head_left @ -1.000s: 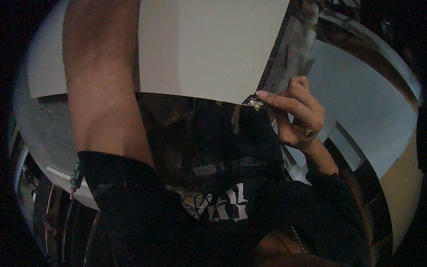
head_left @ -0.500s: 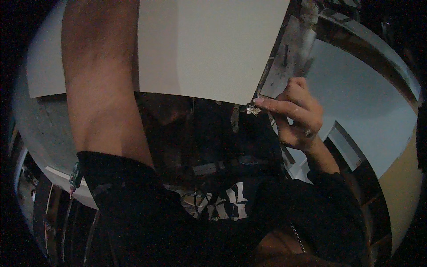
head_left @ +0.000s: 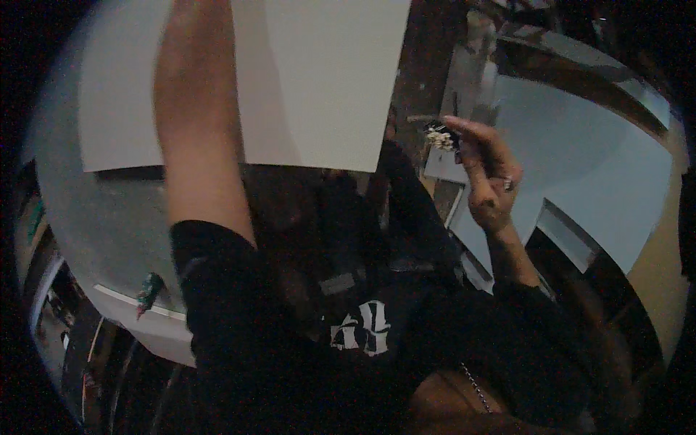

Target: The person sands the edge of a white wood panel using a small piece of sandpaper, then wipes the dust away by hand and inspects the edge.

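Note:
Bare from the sleeve up, my left forearm (head_left: pixel 199 123) reaches across a pale flat board (head_left: pixel 326 87) and leaves by the top edge, so that hand is out of sight. To the right of the board, clear of its near corner, is my right hand (head_left: pixel 493 167), with a ring on one finger. Its fingers are curled, the index finger stretched furthest left. Right at the fingertips is a clump of small pale pieces (head_left: pixel 440 138) against something dark. Whether the fingers grip it is too dim to make out fully. A thin tan strip (head_left: pixel 422 117) shows beside the index fingertip.
Beneath the board's left side lies a grey surface (head_left: pixel 123 225). On its pale near edge rests a green bottle-like thing (head_left: pixel 150 290) with a reddish tip. A large light blue panel (head_left: pixel 594 152) fills the right, with a rectangular cutout (head_left: pixel 569 235). The scene is dim.
My right hand has moved away from the board's near right corner, slightly up in the picture. The pale clump now shows higher and further right, and the board's corner sits further left.

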Motion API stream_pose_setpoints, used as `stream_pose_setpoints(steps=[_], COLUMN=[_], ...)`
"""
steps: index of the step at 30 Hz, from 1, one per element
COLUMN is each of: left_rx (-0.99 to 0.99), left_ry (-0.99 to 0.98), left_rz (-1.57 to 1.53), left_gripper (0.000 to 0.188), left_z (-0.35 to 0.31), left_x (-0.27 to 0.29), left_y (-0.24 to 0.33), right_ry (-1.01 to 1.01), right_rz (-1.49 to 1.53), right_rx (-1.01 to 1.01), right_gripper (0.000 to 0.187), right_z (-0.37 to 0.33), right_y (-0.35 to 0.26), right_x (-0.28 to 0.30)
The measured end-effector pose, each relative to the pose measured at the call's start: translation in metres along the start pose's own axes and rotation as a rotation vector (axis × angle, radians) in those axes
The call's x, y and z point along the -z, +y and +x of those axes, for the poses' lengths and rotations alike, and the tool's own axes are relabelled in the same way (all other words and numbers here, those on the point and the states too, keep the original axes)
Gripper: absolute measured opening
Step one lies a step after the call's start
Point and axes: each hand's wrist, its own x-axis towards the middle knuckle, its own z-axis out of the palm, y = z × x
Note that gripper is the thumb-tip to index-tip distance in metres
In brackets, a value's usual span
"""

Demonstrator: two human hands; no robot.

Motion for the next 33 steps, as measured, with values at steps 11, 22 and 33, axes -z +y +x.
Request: stream_pose_setpoints(steps=[11,22,33], left_rx=[0.362,0.534,0.512], left_ry=[0.134,0.12,0.222], left_rz=[-0.65,-1.011,-1.095], left_gripper=[0.055,0.061,0.043], left_z=[-0.172,-0.21,-0.172], left_x=[-0.023,-0.019,-0.078], left_y=[0.072,0.272,0.322], right_ry=[0.07,-0.444,-0.479], right_rz=[0.023,0.073,0.135], right_rx=[0.039,0.147,0.282], right_gripper=[0.052,0.064,0.069], right_z=[0.038,0.086,0.129], right_y=[0.022,-0.016,-0.011], right_x=[0.083,0.135,0.208])
